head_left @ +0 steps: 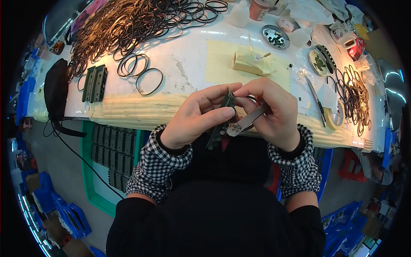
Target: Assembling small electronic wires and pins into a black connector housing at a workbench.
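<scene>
My left hand (pixel 201 113) is closed around a long dark green part (pixel 217 130), its thumb lying along the side and the part tilted over the table's front edge. The fingertips of my right hand (pixel 274 113) pinch close to the part's upper end; whether they grip a small piece there is hidden. Across the right fingers lies a flat grey metal tool (pixel 250 120) with a rounded end, tucked in that hand; its other end is out of sight. A small reddish tip (pixel 224 143) shows under the part.
Two similar green parts (pixel 94 84) lie at the left, near a heap of dark rubber rings (pixel 124 25). A yellowish block (pixel 252 63) stands ahead. Rightward are a dish of small pieces (pixel 275 37), a knife (pixel 317 103) and a tape roll (pixel 336 116). A green crate (pixel 87 171) sits below left.
</scene>
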The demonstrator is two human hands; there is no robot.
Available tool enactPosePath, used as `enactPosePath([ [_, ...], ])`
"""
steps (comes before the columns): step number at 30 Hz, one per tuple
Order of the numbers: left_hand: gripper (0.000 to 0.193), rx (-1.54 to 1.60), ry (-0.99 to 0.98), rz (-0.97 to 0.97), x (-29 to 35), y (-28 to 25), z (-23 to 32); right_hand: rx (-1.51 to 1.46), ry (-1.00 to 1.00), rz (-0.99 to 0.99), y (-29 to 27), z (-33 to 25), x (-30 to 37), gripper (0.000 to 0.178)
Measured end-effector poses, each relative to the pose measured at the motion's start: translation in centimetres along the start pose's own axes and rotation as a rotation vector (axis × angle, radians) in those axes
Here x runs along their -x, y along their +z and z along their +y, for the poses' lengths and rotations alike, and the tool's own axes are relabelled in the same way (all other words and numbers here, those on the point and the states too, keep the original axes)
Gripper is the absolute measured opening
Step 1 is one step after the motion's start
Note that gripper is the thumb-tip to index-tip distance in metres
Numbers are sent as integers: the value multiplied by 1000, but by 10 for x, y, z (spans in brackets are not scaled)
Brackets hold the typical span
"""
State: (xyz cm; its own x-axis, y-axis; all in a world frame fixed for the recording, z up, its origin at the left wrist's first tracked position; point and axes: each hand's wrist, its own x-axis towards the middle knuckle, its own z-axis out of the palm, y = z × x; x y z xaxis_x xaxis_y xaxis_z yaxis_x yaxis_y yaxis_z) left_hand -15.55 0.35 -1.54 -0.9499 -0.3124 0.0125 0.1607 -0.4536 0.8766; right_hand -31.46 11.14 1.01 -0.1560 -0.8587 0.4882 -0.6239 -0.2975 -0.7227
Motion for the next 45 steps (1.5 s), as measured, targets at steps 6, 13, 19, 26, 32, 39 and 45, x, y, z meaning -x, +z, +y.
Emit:
enactPosePath([
  [6,50,66,9,9,1,0,-4,43,-95,-16,0,-1,-1,17],
  [13,46,98,0,43,1,-1,-6,46,-82,23,6,0,1,16],
  [19,43,57,-10,52,-1,0,-5,3,5,39,8,2,1,14],
  [26,50,-22,-62,55,-1,1,2,-3,35,-16,3,1,0,11],
  [32,42,53,-13,70,-1,3,-4,53,-77,39,7,3,1,16],
  [39,43,34,-12,76,-1,0,-7,139,-173,66,7,3,2,16],
  [45,43,43,-24,45,-1,1,-6,48,-55,36,7,2,5,19],
])
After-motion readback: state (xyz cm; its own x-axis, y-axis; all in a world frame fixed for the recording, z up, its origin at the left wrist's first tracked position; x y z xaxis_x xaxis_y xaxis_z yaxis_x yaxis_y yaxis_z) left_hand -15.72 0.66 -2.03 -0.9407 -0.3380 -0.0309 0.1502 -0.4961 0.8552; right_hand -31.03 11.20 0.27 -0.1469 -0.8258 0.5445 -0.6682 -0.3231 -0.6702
